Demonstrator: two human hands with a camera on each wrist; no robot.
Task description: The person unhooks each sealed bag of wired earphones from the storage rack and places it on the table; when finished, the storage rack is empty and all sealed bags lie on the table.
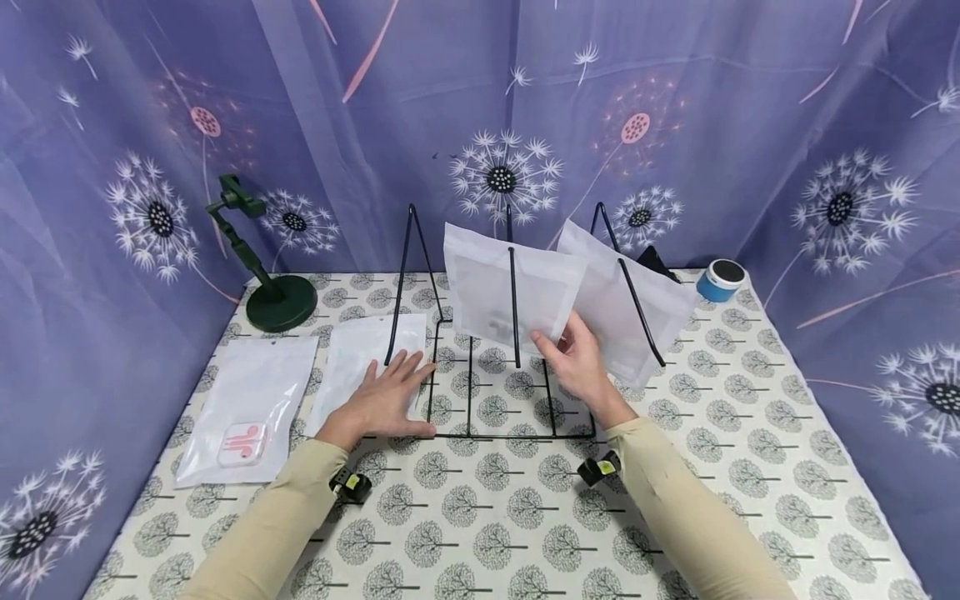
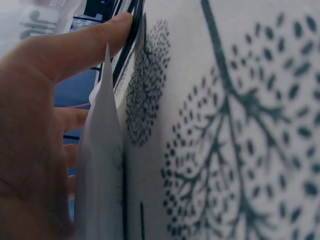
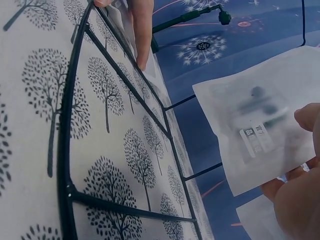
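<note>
My right hand (image 1: 581, 358) pinches the lower right corner of a white zip pouch (image 1: 480, 287), which hangs tilted at the middle divider of a black wire rack (image 1: 514, 333). Dark shapes and a small printed label show through this pouch (image 3: 232, 165) in the right wrist view. Fingers spread, my left hand (image 1: 386, 400) lies over a second white pouch (image 1: 348, 350) by the rack's left end; its thumb touches the black wire in the left wrist view. Another pouch (image 1: 633, 304) leans at the right divider, behind my right hand.
On the left lies a white pouch (image 1: 266, 375) with pink earphones (image 1: 243, 444) showing through. A dark green stand (image 1: 281, 304) is at the back left. A blue cylinder (image 1: 718, 283) and a black object (image 1: 656, 262) are at the back right. Curtains (image 1: 360, 125) surround the table.
</note>
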